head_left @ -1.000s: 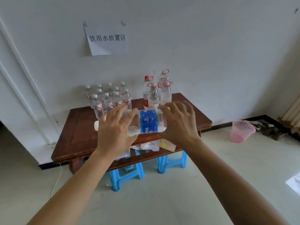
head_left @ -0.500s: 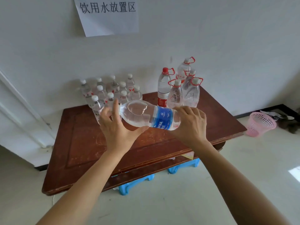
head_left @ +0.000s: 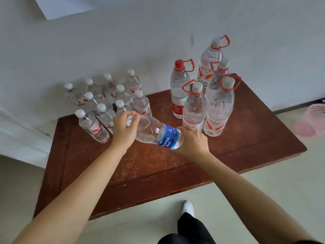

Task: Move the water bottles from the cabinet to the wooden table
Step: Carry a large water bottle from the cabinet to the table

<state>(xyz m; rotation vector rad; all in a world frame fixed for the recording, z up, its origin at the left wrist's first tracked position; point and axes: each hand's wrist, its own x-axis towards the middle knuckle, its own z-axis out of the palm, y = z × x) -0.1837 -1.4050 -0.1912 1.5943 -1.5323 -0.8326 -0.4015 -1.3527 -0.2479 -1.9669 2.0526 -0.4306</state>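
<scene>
From the head view, I have the clear plastic water bottle with a blue label [head_left: 153, 132] lying nearly on its side in the air over the dark red-brown wooden bench [head_left: 158, 173], cap end up to the left, base down to the right. My left hand [head_left: 124, 131] has its grip curled round the neck and cap end. My right hand [head_left: 192, 141] has its grip wrapped round the base just past the label, so both are closed on the one bottle. It hangs before the gap between the cluster of small white-capped clear bottles [head_left: 109, 101] at the back left and the group of tall clear bottles with red loop handles [head_left: 207, 95] at the back right. It is near both, and I cannot tell whether it touches any of them. To do this step well, I judge I should swing the base down with the right hand while the left lifts the neck. The bottle should be upright before it meets the wood. I would set it on the bare patch in front of the two groups rather than squeeze it between them, since a nudge could topple the small ones. I would loosen the right grip first, steady the bottle by the neck, then let go.
</scene>
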